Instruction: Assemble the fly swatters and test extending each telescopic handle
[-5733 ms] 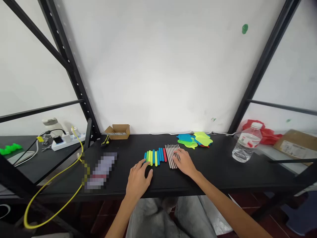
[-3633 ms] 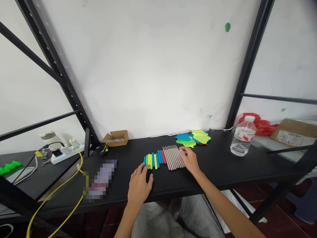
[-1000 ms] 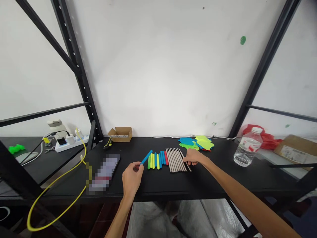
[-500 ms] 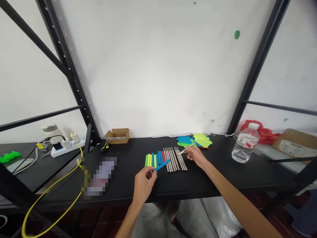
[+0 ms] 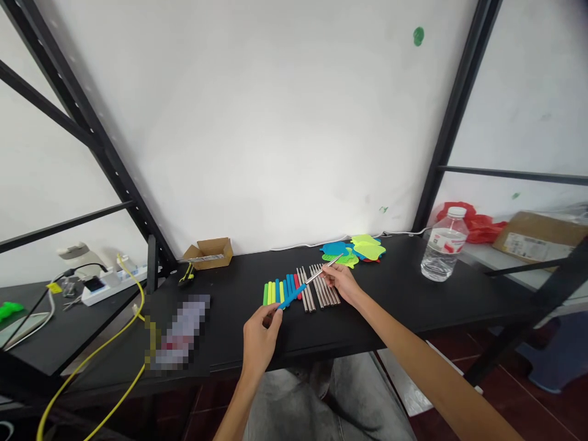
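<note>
Head view: pinches blue tube (image 5: 293, 296) in left hand (image 5: 261, 331) and silver rod (image 5: 316, 276) in right hand (image 5: 342, 283), end to end along one slant, near-left to far-right.

Just below centre, the left hand (image 5: 261, 334) pinches a blue tube (image 5: 292, 297) and the right hand (image 5: 342, 283) a metal rod (image 5: 315, 275), their ends appearing to meet beside rows of tubes (image 5: 272, 292) and rods (image 5: 326, 295). Coloured sheets (image 5: 356, 250) lie right of centre, a bottle (image 5: 443, 246) farther right.
</note>
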`<state>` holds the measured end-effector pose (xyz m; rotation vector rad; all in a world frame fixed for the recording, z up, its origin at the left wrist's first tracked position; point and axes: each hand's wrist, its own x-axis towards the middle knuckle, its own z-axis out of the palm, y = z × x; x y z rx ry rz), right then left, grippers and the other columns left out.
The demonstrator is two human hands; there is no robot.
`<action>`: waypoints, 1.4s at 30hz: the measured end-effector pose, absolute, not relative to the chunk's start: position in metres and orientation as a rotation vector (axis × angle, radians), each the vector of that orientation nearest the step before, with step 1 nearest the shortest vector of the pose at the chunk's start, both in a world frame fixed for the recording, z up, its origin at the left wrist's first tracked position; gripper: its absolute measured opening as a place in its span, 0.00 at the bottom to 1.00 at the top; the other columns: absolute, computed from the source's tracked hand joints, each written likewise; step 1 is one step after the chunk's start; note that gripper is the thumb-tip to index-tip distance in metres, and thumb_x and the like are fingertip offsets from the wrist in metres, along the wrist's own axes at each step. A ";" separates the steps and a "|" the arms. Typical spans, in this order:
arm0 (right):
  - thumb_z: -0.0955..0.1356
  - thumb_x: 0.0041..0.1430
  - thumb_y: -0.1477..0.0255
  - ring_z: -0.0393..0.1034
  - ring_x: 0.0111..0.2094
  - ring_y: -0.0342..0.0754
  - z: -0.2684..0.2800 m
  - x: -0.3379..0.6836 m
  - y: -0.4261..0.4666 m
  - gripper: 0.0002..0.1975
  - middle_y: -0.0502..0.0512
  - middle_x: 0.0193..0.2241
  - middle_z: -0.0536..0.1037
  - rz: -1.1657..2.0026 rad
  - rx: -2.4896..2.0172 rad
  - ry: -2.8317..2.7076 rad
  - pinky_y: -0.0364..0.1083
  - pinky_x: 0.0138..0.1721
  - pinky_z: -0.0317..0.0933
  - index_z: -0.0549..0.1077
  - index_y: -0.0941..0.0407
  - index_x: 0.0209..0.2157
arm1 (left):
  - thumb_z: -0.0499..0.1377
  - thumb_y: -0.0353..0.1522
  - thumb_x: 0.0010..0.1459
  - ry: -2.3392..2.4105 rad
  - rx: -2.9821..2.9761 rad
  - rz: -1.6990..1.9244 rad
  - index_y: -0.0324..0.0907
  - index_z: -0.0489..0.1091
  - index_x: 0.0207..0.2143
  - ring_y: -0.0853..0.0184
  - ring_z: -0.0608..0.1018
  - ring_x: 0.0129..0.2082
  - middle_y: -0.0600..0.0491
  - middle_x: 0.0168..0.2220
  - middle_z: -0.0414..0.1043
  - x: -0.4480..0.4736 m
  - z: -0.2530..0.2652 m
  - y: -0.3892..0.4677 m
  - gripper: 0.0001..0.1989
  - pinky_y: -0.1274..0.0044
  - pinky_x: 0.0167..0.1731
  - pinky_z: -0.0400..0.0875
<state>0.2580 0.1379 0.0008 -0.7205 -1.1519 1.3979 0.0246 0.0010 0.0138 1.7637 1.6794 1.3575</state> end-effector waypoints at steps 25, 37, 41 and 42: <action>0.72 0.49 0.59 0.60 0.19 0.40 0.005 0.255 0.132 0.16 0.54 0.25 0.76 1.330 -0.743 -1.335 0.40 0.18 0.49 0.73 0.58 0.29 | 0.54 0.44 0.60 1.659 1.787 1.317 0.41 0.77 0.39 0.61 0.78 0.33 0.48 0.37 0.78 0.023 0.008 0.002 0.19 0.74 0.34 0.70; 0.71 0.50 0.58 0.61 0.21 0.40 0.011 0.252 0.122 0.17 0.53 0.24 0.76 1.288 -0.709 -1.630 0.41 0.22 0.53 0.76 0.58 0.30 | 0.53 0.46 0.59 1.702 1.899 1.263 0.42 0.77 0.39 0.64 0.76 0.28 0.49 0.33 0.77 0.024 0.010 0.001 0.20 0.75 0.30 0.69; 0.72 0.50 0.58 0.60 0.20 0.39 0.008 0.253 0.127 0.18 0.50 0.22 0.73 1.349 -0.684 -1.484 0.40 0.21 0.51 0.76 0.57 0.37 | 0.53 0.46 0.59 1.702 1.853 1.318 0.42 0.77 0.38 0.63 0.77 0.29 0.50 0.33 0.78 0.023 0.009 0.002 0.19 0.75 0.30 0.70; 0.71 0.51 0.58 0.61 0.20 0.39 0.007 0.254 0.129 0.18 0.50 0.22 0.73 1.377 -0.674 -1.409 0.40 0.20 0.50 0.76 0.57 0.38 | 0.54 0.46 0.59 1.702 1.836 1.333 0.42 0.77 0.38 0.63 0.77 0.29 0.50 0.33 0.78 0.022 0.009 0.003 0.19 0.75 0.30 0.70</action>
